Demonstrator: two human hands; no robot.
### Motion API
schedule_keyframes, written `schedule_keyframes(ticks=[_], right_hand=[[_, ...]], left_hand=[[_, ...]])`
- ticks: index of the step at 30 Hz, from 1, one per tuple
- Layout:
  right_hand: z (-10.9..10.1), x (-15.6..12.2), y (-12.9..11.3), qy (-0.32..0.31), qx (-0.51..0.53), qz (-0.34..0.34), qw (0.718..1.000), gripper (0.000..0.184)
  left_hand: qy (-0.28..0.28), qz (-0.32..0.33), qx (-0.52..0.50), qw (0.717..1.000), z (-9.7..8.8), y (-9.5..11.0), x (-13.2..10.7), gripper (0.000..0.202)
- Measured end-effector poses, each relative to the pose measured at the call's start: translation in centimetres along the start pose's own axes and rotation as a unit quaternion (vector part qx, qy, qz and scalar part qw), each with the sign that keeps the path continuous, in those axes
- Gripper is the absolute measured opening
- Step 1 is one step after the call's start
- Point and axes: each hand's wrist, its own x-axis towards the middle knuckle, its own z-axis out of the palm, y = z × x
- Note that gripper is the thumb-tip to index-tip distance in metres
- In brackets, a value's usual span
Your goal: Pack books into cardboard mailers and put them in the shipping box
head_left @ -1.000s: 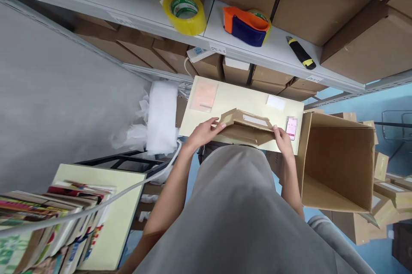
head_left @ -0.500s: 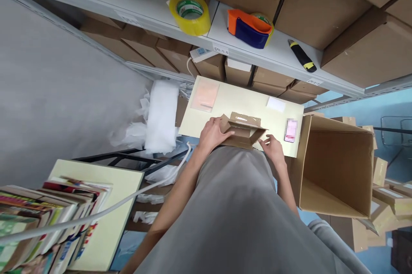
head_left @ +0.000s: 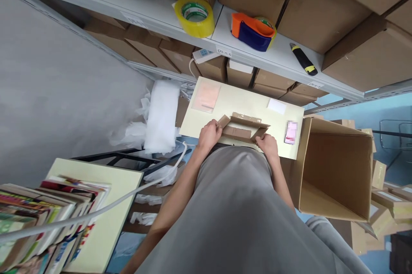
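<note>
A small cardboard box [head_left: 247, 122] with its flaps raised lies on the pale tabletop [head_left: 222, 106], close against my body. My left hand [head_left: 210, 133] is closed on its left flap, fingers and thumb pinched together at the edge. At the opposite side my right hand [head_left: 268, 144] pinches the right flap near its lower corner. Between the hands the box's inside shows, with a brown cardboard panel and a pale patch. Strips of clear tape shine on the far flap. The near edge of the box is partly hidden by my grey clothing.
A phone [head_left: 291, 132], a white paper [head_left: 276, 106] and a pink sheet [head_left: 206, 96] lie on the table. A large open carton [head_left: 337, 171] stands at right. The shelf above bears yellow tape [head_left: 195, 16], a tape dispenser [head_left: 253, 33] and a utility knife [head_left: 303, 59].
My right hand has moved slightly left and closed on the right flap. My left hand has shifted to the left flap, which is now raised outward.
</note>
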Motion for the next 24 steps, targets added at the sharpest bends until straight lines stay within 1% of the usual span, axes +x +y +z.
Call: schedule_keyframes(ticks=[3, 6, 8, 11, 15, 19, 24], right_hand=[[-1.2, -0.3, -0.5, 0.008, -0.023, 0.028, 0.999, 0.023], [-2.0, -0.4, -1.0, 0.027, -0.060, 0.008, 0.998, 0.023], [-2.0, -0.3, -1.3, 0.032, -0.090, -0.011, 0.995, 0.025], [-1.5, 0.2, -1.5, 0.033, -0.115, -0.031, 0.992, 0.027], [-0.5, 0.9, -1.2, 0.065, -0.089, -0.051, 0.993, 0.031], [0.4, 1.5, -0.4, 0.095, -0.040, -0.080, 0.992, 0.036], [1.2, 2.4, 0.4, 0.102, 0.031, -0.098, 0.990, 0.040]], left_hand=[[0.037, -0.027, -0.025, 0.999, -0.5, 0.5, 0.5, 0.017], [0.071, -0.043, -0.055, 0.995, -0.7, 0.9, 0.8, 0.017], [0.073, -0.042, -0.068, 0.994, -0.6, 1.3, 0.9, 0.017], [0.057, -0.041, -0.070, 0.995, -0.3, 1.7, 0.9, 0.017], [0.054, -0.024, -0.075, 0.995, 0.0, 1.8, 0.5, 0.021], [0.056, -0.010, -0.079, 0.995, 0.0, 1.2, 0.0, 0.025], [0.026, 0.026, -0.103, 0.994, 0.0, 0.1, -0.5, 0.044]])
